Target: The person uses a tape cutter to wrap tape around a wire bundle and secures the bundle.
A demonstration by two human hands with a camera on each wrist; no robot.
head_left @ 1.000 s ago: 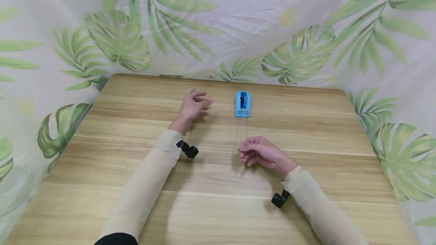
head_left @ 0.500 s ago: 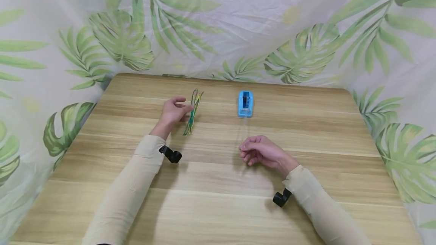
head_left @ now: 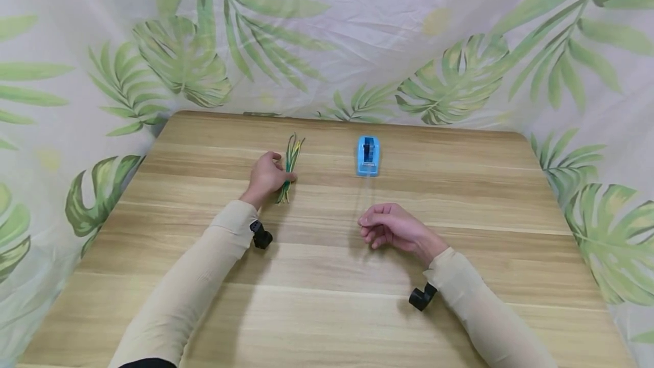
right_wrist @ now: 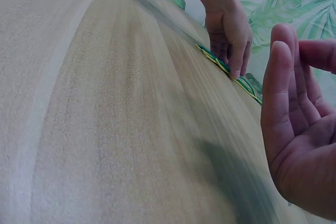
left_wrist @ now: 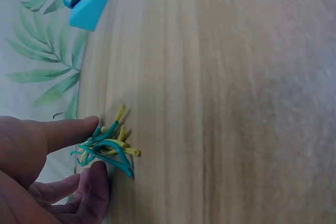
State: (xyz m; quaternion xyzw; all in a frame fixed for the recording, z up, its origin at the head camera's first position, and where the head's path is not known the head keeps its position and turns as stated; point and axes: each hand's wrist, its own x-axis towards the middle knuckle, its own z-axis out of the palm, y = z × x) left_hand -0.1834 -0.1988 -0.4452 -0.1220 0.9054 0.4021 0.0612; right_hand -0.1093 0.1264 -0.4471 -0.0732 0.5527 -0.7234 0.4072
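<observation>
A loose bundle of thin yellow and green wires (head_left: 293, 155) lies on the wooden table left of centre. My left hand (head_left: 267, 177) is at it; in the left wrist view the thumb and fingers lie on either side of the wires (left_wrist: 113, 148), close against them. A blue tape dispenser (head_left: 368, 155) stands near the far edge, with a strip of clear tape (head_left: 366, 192) running from it toward me. My right hand (head_left: 393, 229) pinches the strip's free end between thumb and forefinger, its other fingers loosely bent.
Behind the wooden tabletop (head_left: 327, 311) hangs a white cloth (head_left: 357, 27) printed with green leaves. The tape strip spans the gap between dispenser and right hand. A small black wrist camera (head_left: 261, 235) sits on the left sleeve, another camera (head_left: 421, 298) on the right.
My left hand has moved left off the wires, uncovering them, then come back with thumb and fingers around them. The right hand still holds the tape in about the same place.
</observation>
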